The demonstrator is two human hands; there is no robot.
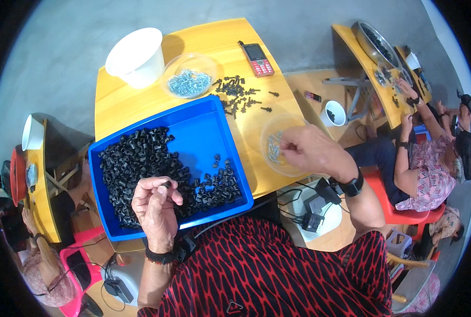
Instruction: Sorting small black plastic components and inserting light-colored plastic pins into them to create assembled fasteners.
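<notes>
1. Yellow table, under both hands' fingers.
2. Blue tray, beneath the left fingers.
3. Beyond those fingers: white tub, clear dish, loose black pieces, phone.
4. Clear bowl, beside the right fingers.

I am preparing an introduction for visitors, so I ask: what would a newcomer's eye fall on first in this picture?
Probably the bright blue rectangular tray on the yellow wood-toned table, with many small black pieces heaped mostly on its left side. Next, the person's left hand pinches a small dark piece above that heap, while the right hand is over a clear round dish of small silvery pieces, near the table's right edge.
</notes>
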